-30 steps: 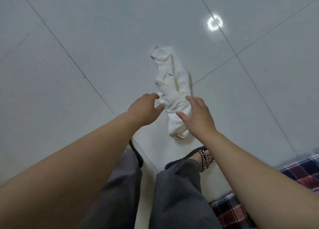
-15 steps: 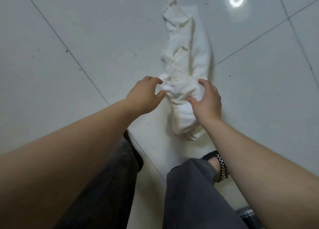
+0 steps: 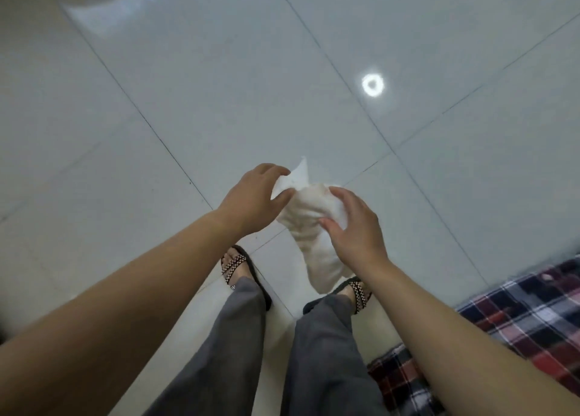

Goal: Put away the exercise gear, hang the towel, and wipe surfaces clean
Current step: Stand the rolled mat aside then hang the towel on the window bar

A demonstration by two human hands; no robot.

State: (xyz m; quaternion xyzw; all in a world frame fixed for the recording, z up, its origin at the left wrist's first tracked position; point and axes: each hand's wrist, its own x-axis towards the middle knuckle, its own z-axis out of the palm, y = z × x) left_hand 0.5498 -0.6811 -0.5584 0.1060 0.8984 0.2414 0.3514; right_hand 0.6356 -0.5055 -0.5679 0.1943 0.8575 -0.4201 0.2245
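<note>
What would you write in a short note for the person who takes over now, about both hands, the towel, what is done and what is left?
Left hand: grips the upper end of the white towel.
Right hand: fingers curled round the towel's middle.
Towel: bunched, hanging between the hands above the tiled floor, with its lower end in front of the right sandal.
Done: the towel is in hand.
Left: hang it, put away the gear, wipe surfaces. No rail or exercise gear is in view. A checked cloth lies at the lower right.
</note>
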